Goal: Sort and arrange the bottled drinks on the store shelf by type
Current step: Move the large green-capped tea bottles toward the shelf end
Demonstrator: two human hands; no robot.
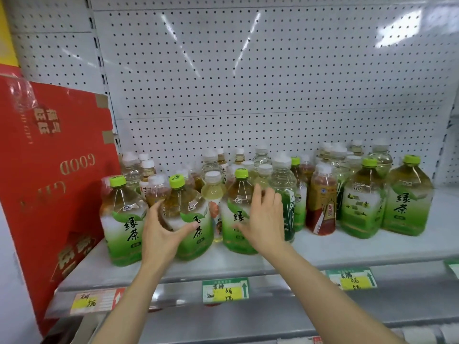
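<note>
Head view gives me a white metal shelf crowded with bottled drinks. Near the front stand big clear plastic green-tea bottles with lime-green caps and green-and-white labels: one at far left, a second beside it, a third at centre, and two more at right. Smaller white-capped bottles of pale and amber drink fill the rows behind, mixed together.

My left hand is spread wide around the second green-tea bottle, thumb lying across its label and fingers reaching behind its left shoulder; I can't tell how firmly it grips. My right hand is open with fingers fanned, palm over the right side of the third bottle, fingertips near its neck.

A slim white-capped bottle with pale yellow drink is wedged between those two bottles. A red-labelled amber tea bottle stands right of my hand. A red cardboard gift box leans at the shelf's left end. Green and yellow price tags line the near edge.
</note>
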